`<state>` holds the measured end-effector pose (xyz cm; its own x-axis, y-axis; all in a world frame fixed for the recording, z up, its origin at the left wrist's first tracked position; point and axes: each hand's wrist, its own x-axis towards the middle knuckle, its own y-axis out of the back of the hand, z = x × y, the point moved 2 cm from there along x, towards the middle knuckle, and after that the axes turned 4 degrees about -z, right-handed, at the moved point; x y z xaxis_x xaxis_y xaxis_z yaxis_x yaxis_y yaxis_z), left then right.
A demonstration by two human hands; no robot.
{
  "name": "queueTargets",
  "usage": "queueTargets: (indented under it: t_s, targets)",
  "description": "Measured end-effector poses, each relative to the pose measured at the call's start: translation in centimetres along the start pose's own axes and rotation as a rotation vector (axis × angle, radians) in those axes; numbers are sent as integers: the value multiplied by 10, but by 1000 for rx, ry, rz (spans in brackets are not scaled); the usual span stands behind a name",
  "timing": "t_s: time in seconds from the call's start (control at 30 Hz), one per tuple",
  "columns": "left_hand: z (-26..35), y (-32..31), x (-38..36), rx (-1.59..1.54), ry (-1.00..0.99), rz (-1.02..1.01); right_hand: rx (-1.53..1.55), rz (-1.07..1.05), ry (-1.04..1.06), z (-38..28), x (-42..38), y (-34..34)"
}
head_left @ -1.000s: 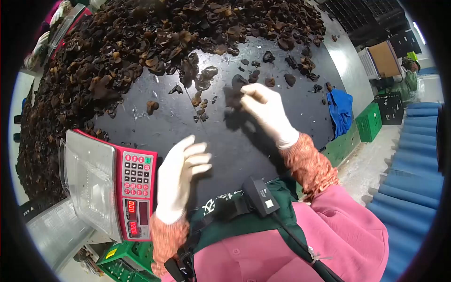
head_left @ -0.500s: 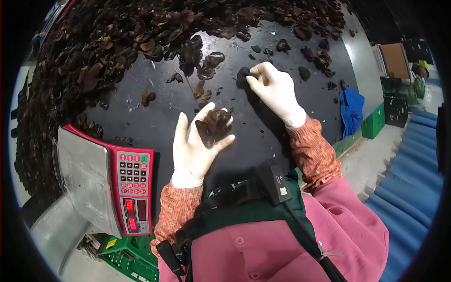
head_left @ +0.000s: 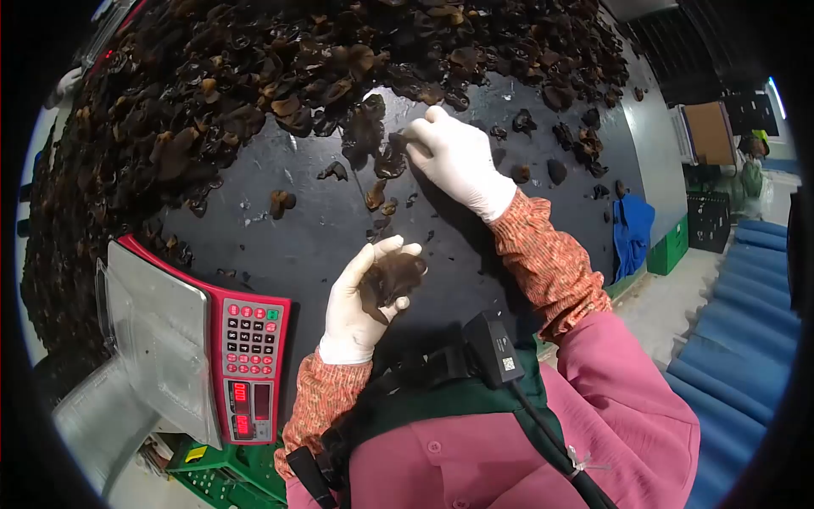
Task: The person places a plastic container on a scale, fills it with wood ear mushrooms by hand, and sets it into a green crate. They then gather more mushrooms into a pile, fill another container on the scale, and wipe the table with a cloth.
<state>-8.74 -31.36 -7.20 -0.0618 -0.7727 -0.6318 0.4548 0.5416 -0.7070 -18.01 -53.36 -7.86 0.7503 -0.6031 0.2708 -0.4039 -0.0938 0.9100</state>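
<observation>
My left hand [head_left: 349,318], in a white glove, is curled around brown wood ear mushrooms [head_left: 397,276] near the table's front edge. Farther out over the dark tabletop, my right hand [head_left: 454,161], also gloved, pinches the edge of a dark wood ear mushroom [head_left: 391,159]; its fingertips are partly hidden. A larger wood ear clump [head_left: 364,129] lies just left of that piece. Small brown scraps [head_left: 376,195] are scattered between my two hands.
A big heap of wood ear mushrooms [head_left: 186,127] covers the table's far and left sides. At left stands a red scale [head_left: 252,339] with a steel pan [head_left: 161,314]. A blue cloth [head_left: 632,233] hangs at the right edge, near a green crate [head_left: 670,246].
My right hand has moved left to another mushroom piece. Pieces now lie to its right where none showed before. My left hand's fingers have curled further around its mushrooms. The view has shifted slightly.
</observation>
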Motion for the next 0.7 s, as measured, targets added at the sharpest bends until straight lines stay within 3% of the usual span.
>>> queueTargets:
  t_s: [0.03, 0.1, 0.17, 0.23, 0.27, 0.37, 0.4, 0.5, 0.63, 0.7]
  targets:
    - [1, 1, -1, 38, -13, 18, 41, 95, 18, -1, 2, 3]
    - [2, 4, -1, 31, -26, -7, 180, -7, -107, 2, 0, 14]
    - [4, 2, -1, -36, -18, -54, 747, -228, -332, -17, -9, 42]
    - [12, -9, -2, -162, 8, -126, 789, -568, -199, -35, -8, 65]
    - [11, -4, 3, -245, 36, -186, 719, -559, -168, -39, -6, 66]
    - [5, 9, 10, -184, 29, -80, 410, -209, -162, -21, 4, 25]
    - [4, 10, 9, -163, 14, -58, 236, -213, -167, -21, 9, 14]
    - [3, 14, 6, -109, -8, -84, 98, -308, -185, -21, 14, -7]
    - [12, 11, 1, 14, -126, -188, 605, -463, -333, -41, 8, 27]
    - [14, 6, 1, -21, -184, -241, 777, -609, -226, -55, 2, 40]
